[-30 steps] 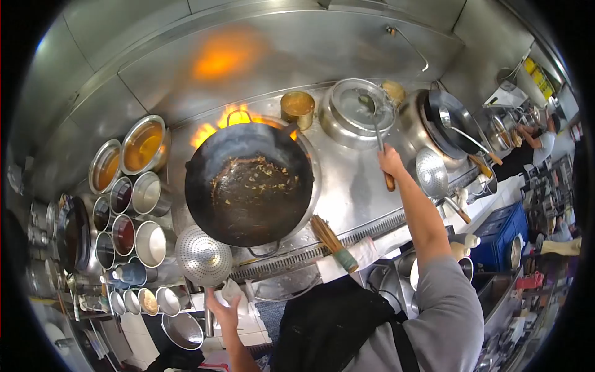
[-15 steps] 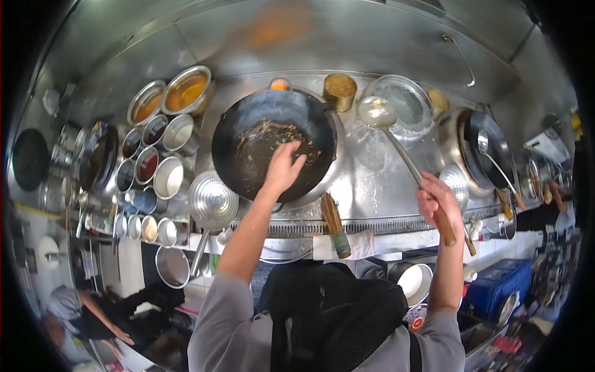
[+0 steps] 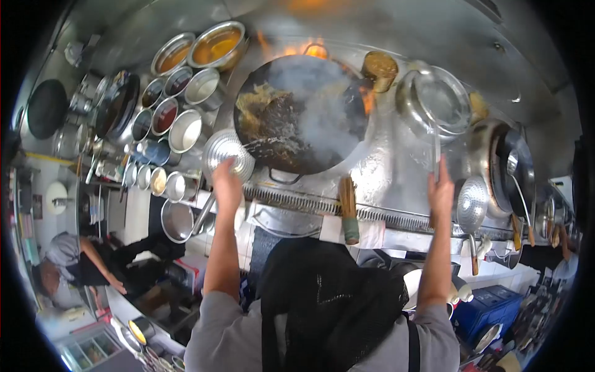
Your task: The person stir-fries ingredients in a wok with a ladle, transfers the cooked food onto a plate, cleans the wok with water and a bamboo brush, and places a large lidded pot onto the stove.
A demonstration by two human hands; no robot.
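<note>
My right hand is closed round the handle of a ladle, whose bowl is blurred over the metal pot on the right. My left hand is at the lower edge of a perforated strainer; its fingers are partly smeared, so its grip cannot be made out. Beside the strainer sits a large black wok. Pale smoke or steam covers much of its inside, and yellowish-brown food shows at its left. Flames rise behind the wok.
Metal cups and two bowls of orange liquid stand left. A bundled brush lies near the front edge. Another strainer and black pans are right. Another person is at lower left.
My left hand has moved from over the wok to the strainer. The ladle's bowl has shifted relative to the pot. Flames and smoke have grown, yellowish food has appeared, and the camera view has shifted.
</note>
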